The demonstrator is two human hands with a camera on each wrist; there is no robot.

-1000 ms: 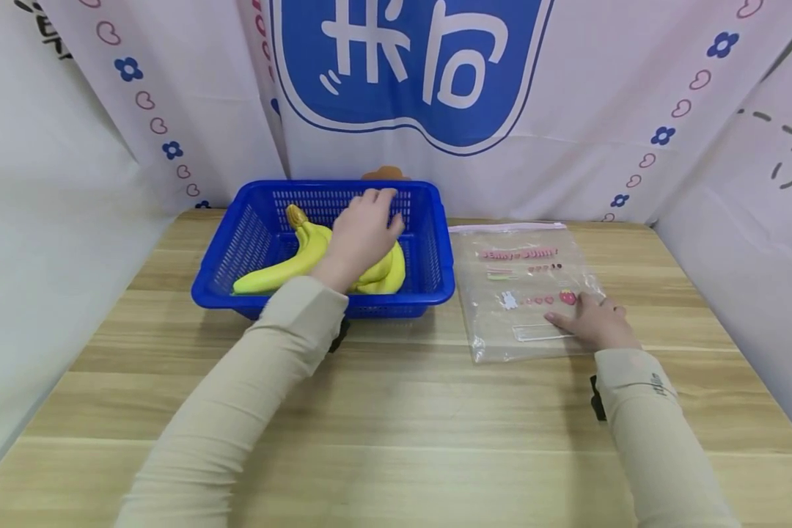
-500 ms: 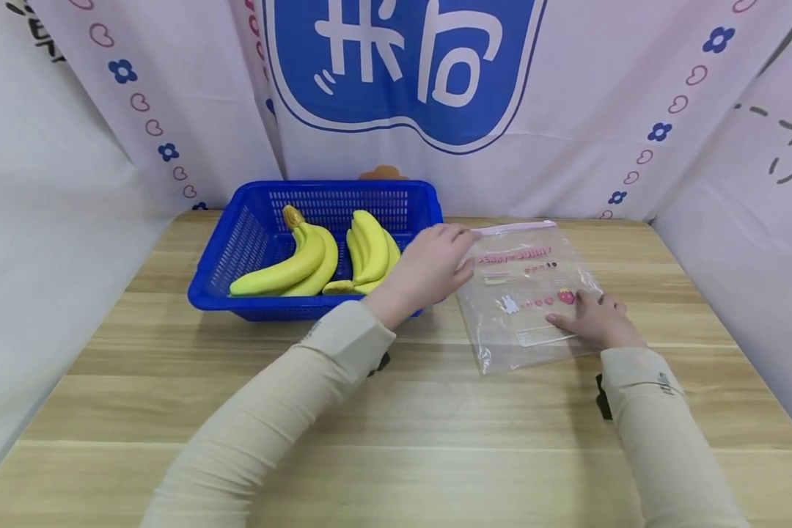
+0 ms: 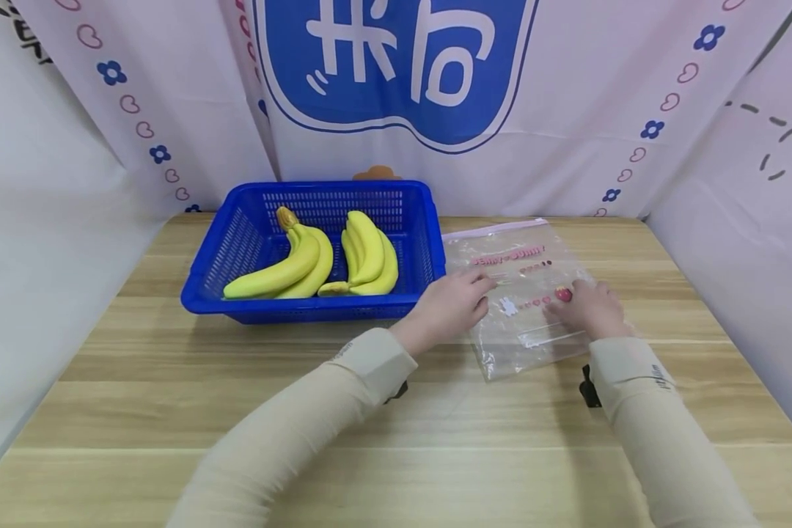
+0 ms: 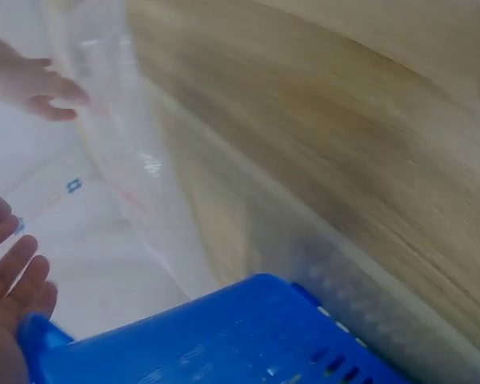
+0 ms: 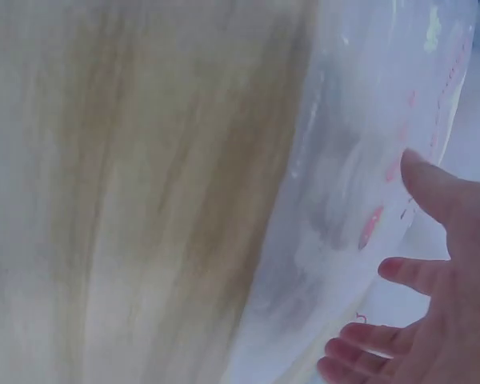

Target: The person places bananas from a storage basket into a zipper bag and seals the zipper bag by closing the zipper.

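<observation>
A clear zip bag (image 3: 501,348) with pink print lies flat on the table, right of a blue plastic basket (image 3: 317,308). My left hand (image 3: 445,308) is over the bag's left side, close to the basket's right corner. In the left wrist view its fingers (image 4: 24,276) are loosely bent and hold nothing. My right hand (image 3: 592,308) is over the bag's right side; the right wrist view shows its fingers (image 5: 412,274) spread apart. Whether either hand touches the bag is hard to tell. Inside the basket are two yellow banana bunches, a left bunch (image 3: 284,271) and a right bunch (image 3: 369,257).
The wood-grain table (image 3: 475,455) reaches toward me. A white printed cloth (image 3: 204,88) hangs behind the basket and bag, and pale cloth walls (image 3: 746,242) flank both sides.
My left hand has moved from above the right banana bunch in the basket rightward to the bag. The bag has turned slightly. My right hand has stayed at the bag's right side, shifting a little.
</observation>
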